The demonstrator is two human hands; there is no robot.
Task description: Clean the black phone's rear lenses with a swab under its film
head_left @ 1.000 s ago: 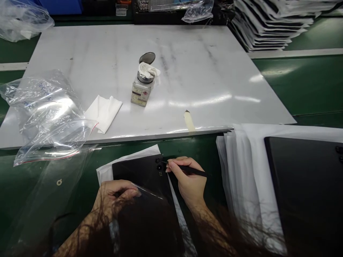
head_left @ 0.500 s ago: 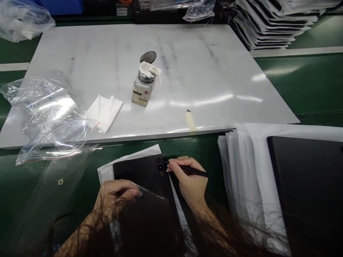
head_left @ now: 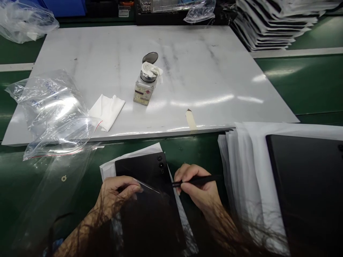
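A black tablet-like panel with two round camera rings near its upper right corner lies on a white sleeve. Over its left part, my left hand is closed, thumb against fingers, on a clear film whose bright edge slants across the panel. The film's lower part is lost in shadow and hair. My right hand grips black tweezers, their tips just at the panel's right edge, below the cameras. Whether the tips hold anything is too small to tell.
A metal dispenser bottle with its lid up and a white wipe in its mouth stands on the grey board. Left are a folded cloth and clear bags. Another black panel lies right on stacked white sleeves.
My right hand has drawn the tweezers away from the camera rings, down and to the right. My left hand stays nearly still with the film. The view has shifted slightly.
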